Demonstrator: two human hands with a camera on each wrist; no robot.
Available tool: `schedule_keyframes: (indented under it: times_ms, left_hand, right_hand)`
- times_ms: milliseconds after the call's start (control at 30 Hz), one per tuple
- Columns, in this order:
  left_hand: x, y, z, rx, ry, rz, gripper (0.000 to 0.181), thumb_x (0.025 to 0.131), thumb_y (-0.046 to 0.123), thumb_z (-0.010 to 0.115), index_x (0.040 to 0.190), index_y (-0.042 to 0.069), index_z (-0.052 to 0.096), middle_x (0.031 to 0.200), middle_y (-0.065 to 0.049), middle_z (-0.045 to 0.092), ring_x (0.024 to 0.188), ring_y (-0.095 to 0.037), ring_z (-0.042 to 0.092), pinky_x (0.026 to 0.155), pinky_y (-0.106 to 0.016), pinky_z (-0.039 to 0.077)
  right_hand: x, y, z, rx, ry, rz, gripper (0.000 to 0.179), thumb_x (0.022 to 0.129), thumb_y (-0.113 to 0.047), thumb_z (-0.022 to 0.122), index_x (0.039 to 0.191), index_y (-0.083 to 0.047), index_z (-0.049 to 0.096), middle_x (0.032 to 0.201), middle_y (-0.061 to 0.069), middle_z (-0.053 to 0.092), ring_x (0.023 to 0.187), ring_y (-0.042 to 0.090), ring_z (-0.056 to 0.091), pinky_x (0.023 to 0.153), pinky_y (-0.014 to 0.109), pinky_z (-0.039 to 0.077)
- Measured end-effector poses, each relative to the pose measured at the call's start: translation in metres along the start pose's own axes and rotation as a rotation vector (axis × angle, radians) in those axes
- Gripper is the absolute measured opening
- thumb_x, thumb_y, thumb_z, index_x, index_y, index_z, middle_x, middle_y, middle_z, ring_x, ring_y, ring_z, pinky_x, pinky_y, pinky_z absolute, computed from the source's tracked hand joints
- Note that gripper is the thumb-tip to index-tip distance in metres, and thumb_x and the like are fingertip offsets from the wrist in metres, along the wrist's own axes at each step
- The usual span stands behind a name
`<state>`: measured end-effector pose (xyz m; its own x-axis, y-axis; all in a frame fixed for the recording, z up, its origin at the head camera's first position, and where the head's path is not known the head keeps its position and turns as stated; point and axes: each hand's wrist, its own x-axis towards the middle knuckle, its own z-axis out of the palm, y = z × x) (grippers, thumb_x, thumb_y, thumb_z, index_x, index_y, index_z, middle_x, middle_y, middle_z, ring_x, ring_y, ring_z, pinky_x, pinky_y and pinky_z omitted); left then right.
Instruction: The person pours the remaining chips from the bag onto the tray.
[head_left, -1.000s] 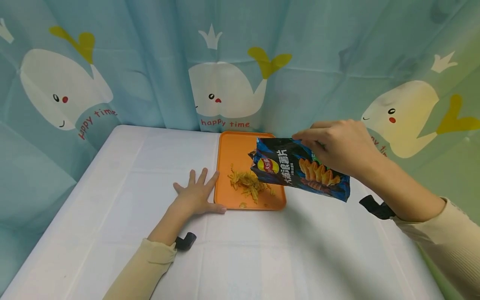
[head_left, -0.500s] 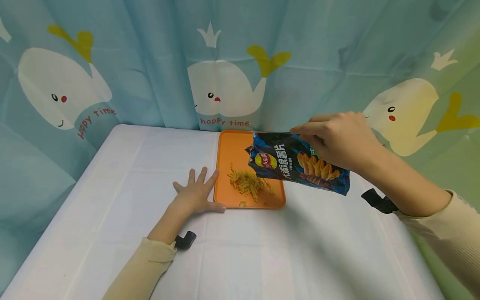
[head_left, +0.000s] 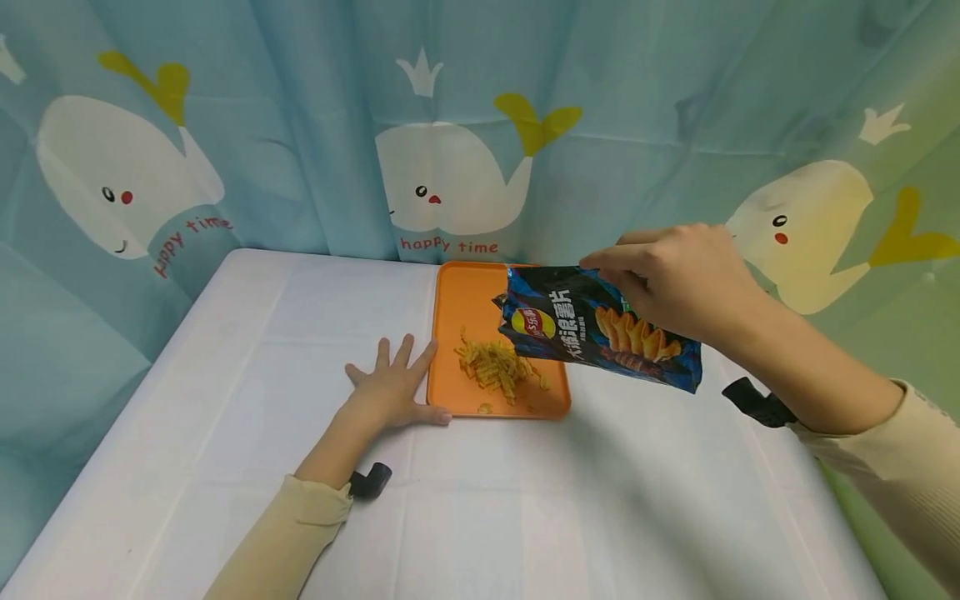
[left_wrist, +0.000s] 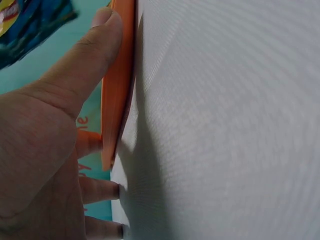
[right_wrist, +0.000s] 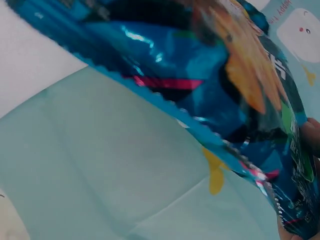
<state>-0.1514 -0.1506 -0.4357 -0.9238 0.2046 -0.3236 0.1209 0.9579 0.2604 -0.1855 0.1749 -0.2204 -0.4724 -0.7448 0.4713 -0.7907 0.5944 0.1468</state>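
My right hand (head_left: 675, 279) pinches the upper edge of a blue and black potato chip bag (head_left: 558, 321), holding it on its side above the right part of an orange tray (head_left: 468, 292). The bag's left end, its torn mouth, hangs over the tray. A heap of yellow ridged chip pieces (head_left: 495, 367) lies in the tray's front half. With fingers spread, my left hand (head_left: 386, 392) rests at the tray's left edge; in the left wrist view its thumb (left_wrist: 95, 60) lies along the tray's side wall (left_wrist: 117, 90). The right wrist view shows the shiny bag (right_wrist: 165, 65) close up.
The tray lies on a white-covered table (head_left: 300, 350), near its far edge. Behind it hangs a light blue curtain (head_left: 330, 125) printed with white whales. A black wrist mount (head_left: 371, 482) sits at the left cuff, another black mount (head_left: 757, 404) at the right.
Over the last second my right hand and the bag have risen slightly, then stayed nearly still. The left hand and the tray have kept their places.
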Motion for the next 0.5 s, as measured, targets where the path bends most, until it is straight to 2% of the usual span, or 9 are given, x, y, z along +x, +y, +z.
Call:
schedule_keyframes:
  times_ms: [300,500]
  left_hand:
    - [-0.0007,-0.0008,-0.0005,0.001,0.003,0.004,0.122,0.069,0.079,0.07,0.162,0.028,0.01,0.167,-0.018,0.004,0.149,-0.054,-0.001,0.094,-0.089,0.01]
    - [-0.0007,0.0,-0.0021,-0.005,-0.004,0.012,0.121,0.07,0.078,0.069,0.162,0.026,0.011,0.167,-0.019,0.005,0.148,-0.054,-0.001,0.094,-0.09,0.009]
  right_hand:
    - [0.0007,-0.0017,-0.0004,-0.005,-0.065,0.016,0.022,0.086,-0.007,0.074,0.102,-0.021,0.08,0.071,-0.005,0.068,0.045,0.008,0.047,0.037,0.024,0.025]
    - [-0.0005,-0.0007,-0.0009,-0.004,-0.046,0.014,0.023,0.086,-0.007,0.073,0.102,-0.022,0.08,0.068,-0.006,0.065,0.044,0.007,0.044,0.037,0.024,0.022]
